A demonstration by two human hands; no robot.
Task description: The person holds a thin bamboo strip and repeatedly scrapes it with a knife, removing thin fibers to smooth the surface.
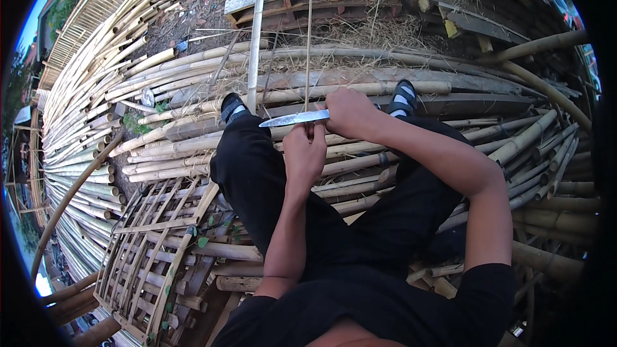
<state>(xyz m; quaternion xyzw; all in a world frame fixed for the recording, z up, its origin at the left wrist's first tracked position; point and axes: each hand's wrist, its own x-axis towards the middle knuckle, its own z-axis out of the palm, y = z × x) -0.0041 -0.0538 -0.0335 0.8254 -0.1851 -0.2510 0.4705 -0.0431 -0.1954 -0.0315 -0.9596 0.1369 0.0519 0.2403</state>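
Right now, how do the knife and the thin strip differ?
The knife is short and broad-bladed; the thin strip is much longer and narrower. The knife's blade is silvery, the thin strip tan. The knife points leftward from the right hand, while the thin strip runs away from the person, its near end at the left hand. Both are hand-held.

I am holding a knife (292, 119) whose silvery, smudged blade is pointing to my left, tip slightly lowered, while its handle is hiding inside my right hand (349, 112). A long, thin, straight, tan strip (309, 32) is stretching away from me, its near part crossing the blade just beyond my left hand's (304, 151) fingertips; whether the edge is biting in, I am not discerning.
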